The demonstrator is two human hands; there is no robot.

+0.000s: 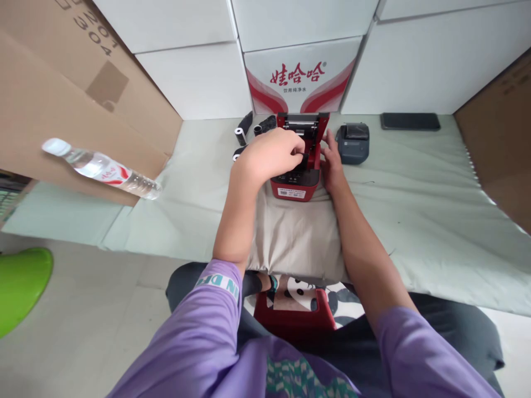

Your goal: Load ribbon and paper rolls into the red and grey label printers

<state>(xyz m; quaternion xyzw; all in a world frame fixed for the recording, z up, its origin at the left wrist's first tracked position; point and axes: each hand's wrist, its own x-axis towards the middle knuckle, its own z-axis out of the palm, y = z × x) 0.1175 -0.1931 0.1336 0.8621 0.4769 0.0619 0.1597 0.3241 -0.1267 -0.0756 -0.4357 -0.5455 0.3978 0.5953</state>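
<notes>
A small red and black label printer stands on the cloth-covered table with its lid raised. My left hand reaches over the printer's opening, its fingers curled down together inside. Whatever those fingers grip is hidden. Against the printer's right side rests my right hand, with its fingers stretched upward and apart. Just left of the printer lie a small paper roll and other small black items, partly covered by my left hand. A dark blue-grey portable device sits to the right of my right hand.
A black phone lies at the table's back right. White boxes line the back edge. A clear water bottle leans by a large cardboard box at left; another cardboard box stands at right. Below is a red stool.
</notes>
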